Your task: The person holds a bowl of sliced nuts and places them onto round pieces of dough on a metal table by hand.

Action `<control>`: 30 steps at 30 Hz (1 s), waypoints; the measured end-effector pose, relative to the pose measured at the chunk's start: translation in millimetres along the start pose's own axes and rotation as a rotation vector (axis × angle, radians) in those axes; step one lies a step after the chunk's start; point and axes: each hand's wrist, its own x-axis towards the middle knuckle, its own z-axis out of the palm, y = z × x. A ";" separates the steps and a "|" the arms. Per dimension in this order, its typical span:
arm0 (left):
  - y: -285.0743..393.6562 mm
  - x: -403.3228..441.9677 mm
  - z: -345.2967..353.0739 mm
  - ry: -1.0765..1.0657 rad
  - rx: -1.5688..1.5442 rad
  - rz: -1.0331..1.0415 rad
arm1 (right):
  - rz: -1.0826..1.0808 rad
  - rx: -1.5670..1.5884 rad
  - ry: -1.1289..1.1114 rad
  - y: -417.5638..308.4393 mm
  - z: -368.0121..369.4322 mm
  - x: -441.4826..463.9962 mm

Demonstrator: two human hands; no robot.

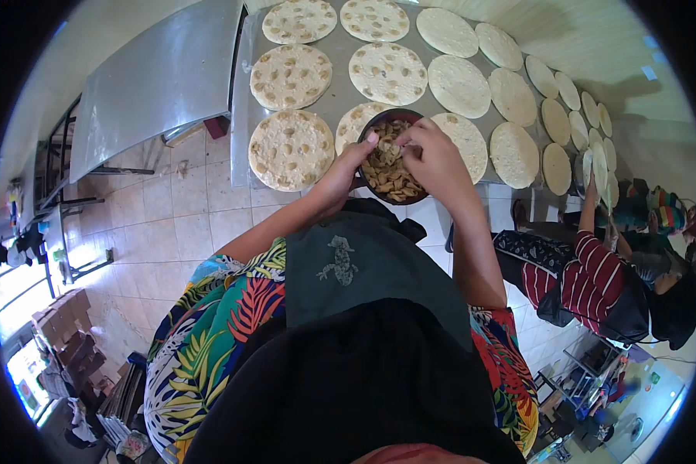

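Note:
My left hand (352, 166) grips the left side of a dark round bowl (366, 128), its thumb over the rim. Small brown chunks of topping (387, 174), perhaps mushroom or meat, fill much of the bowl. Over the bowl's right side, my right hand (429, 151) dips in with fingers pinched together among the pieces. A round pizza base (356, 124) lies partly hidden behind the bowl. To its left is a pizza base (290, 151) dotted with similar chunks. A pizza base (464, 147) with a pale spread lies just right of my right hand.
Rows of pizza bases (387, 73) cover the metal table (340, 85); those farther right (514, 155) look plain or only spread. Another metal table (158, 77) stands left. A co-worker in a striped shirt (572, 286) handles a round base at the right. Tiled floor (185, 232) shows below.

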 end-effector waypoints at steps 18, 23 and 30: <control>-30.1 32.7 57.9 0.136 -0.108 0.070 | 0.282 0.617 -0.245 87.8 -41.4 10.6; -40.0 35.4 71.3 0.151 -0.157 0.105 | 0.332 0.955 -0.302 100.4 -53.5 7.6; -56.1 36.2 87.1 0.178 -0.184 0.122 | 0.441 1.271 -0.374 106.9 -61.2 1.6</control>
